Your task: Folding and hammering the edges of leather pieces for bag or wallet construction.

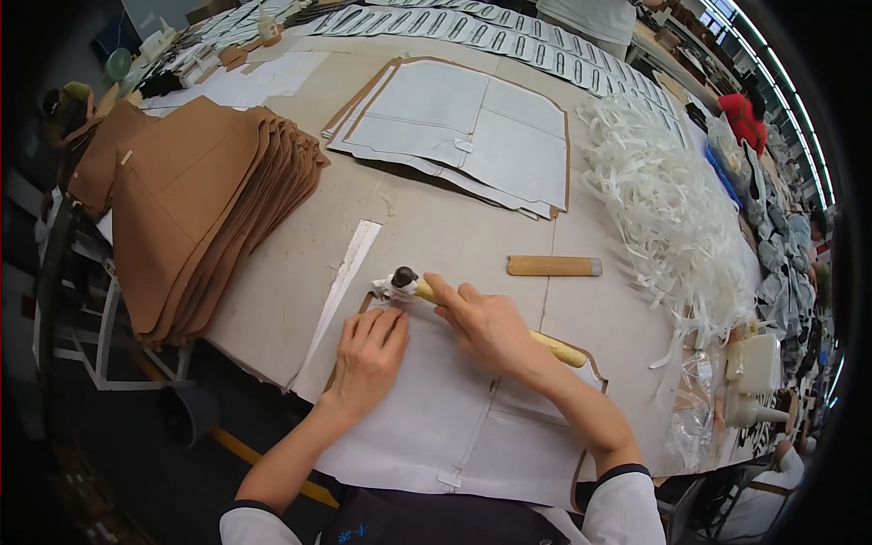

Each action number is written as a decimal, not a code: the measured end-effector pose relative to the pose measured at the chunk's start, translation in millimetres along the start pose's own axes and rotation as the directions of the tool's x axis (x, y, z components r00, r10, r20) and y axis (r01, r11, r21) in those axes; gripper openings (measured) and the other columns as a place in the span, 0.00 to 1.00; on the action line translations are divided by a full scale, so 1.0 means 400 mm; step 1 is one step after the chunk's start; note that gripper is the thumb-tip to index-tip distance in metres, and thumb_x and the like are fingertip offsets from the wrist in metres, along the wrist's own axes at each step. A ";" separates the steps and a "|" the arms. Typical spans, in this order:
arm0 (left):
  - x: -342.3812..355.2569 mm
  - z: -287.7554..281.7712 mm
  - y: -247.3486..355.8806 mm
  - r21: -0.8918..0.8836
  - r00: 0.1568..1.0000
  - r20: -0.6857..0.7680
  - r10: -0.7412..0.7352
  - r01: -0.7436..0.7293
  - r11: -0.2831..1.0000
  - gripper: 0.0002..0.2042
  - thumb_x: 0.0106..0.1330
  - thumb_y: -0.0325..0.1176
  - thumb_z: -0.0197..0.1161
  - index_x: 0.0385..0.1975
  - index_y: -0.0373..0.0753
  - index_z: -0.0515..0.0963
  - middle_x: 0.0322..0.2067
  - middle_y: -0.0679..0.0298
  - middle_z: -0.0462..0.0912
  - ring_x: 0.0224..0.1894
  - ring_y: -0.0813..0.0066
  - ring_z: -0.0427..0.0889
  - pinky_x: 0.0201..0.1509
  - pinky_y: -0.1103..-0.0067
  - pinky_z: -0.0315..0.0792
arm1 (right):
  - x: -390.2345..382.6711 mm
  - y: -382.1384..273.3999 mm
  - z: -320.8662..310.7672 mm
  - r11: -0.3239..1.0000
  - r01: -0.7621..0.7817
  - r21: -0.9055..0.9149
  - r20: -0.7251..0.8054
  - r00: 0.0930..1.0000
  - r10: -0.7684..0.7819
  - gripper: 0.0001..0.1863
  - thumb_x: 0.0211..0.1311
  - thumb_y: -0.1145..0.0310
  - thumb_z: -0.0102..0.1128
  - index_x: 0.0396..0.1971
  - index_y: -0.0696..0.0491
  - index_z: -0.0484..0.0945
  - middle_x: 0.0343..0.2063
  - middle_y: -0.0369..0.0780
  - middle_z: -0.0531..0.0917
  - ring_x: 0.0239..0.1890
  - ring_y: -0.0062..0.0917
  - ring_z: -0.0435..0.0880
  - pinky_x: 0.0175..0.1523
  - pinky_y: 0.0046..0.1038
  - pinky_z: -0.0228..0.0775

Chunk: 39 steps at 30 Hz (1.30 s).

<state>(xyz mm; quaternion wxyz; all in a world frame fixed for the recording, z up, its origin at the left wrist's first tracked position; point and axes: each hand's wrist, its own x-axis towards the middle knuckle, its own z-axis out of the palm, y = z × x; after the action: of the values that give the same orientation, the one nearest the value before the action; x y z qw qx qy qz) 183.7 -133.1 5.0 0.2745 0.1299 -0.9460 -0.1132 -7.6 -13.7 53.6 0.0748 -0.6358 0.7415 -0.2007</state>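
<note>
My right hand [486, 325] is wrapped round the yellow handle of a hammer [561, 351]. The dark round hammer head [404, 276], with white material around it, is over the far left corner of a pale panel [409, 409] with brown edging. My left hand [368, 350] lies on that panel near the corner, fingers stretched forward and close to the hammer head. What lies under its fingertips is hidden. The panel is in front of me at the table's near edge, with a seam and a small white tab on it.
A stack of brown panels [204, 200] overhangs the table's left edge. Pale brown-edged panels [454, 127] are piled ahead. A wooden-coloured flat tool [554, 265] and a white strip [345, 282] lie on the table. White ribbon scraps [668, 218] heap at right, beyond a white plastic container [752, 363].
</note>
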 end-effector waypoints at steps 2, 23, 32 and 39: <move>-0.001 -0.014 0.000 -0.006 1.000 0.018 -0.009 0.010 1.000 0.16 0.59 0.25 0.73 0.48 0.31 0.84 0.52 0.58 0.84 0.55 0.59 0.80 0.58 0.65 0.72 | -0.037 0.010 -0.047 0.995 -0.088 0.046 0.010 0.996 0.087 0.28 0.74 0.66 0.61 0.72 0.46 0.69 0.32 0.46 0.82 0.28 0.44 0.85 0.32 0.46 0.75; 0.058 -0.103 -0.095 -0.346 0.792 0.263 -0.551 0.611 0.712 0.16 0.65 0.29 0.71 0.52 0.34 0.83 0.45 0.60 0.87 0.42 0.68 0.82 0.47 0.74 0.77 | -0.553 0.105 -0.124 0.776 -0.627 -0.071 -0.474 0.705 0.527 0.24 0.61 0.79 0.67 0.60 0.58 0.79 0.51 0.47 0.80 0.57 0.45 0.76 0.63 0.43 0.67; 0.020 -0.161 -0.037 -0.712 0.899 0.247 -0.361 0.421 0.561 0.06 0.64 0.24 0.73 0.40 0.34 0.85 0.35 0.65 0.86 0.34 0.77 0.79 0.39 0.79 0.73 | -0.351 0.149 -0.125 0.956 -0.240 0.169 -0.186 0.945 0.270 0.24 0.54 0.79 0.72 0.54 0.56 0.83 0.47 0.44 0.82 0.50 0.39 0.80 0.57 0.37 0.72; 0.190 -0.477 -0.185 -0.788 0.855 0.022 -0.518 0.333 0.518 0.09 0.67 0.26 0.73 0.45 0.35 0.85 0.37 0.74 0.84 0.38 0.89 0.76 0.44 0.84 0.74 | 0.041 0.124 -0.345 0.960 0.033 0.279 -0.180 0.984 0.018 0.10 0.56 0.82 0.70 0.39 0.59 0.84 0.34 0.42 0.81 0.39 0.34 0.82 0.46 0.33 0.73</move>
<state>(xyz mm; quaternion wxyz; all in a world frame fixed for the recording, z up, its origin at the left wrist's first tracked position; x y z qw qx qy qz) 240.3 -253.3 178.3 0.3672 0.2407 -0.7078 -0.5534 -106.2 4.0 162.0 0.0958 -0.6007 0.7069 -0.3609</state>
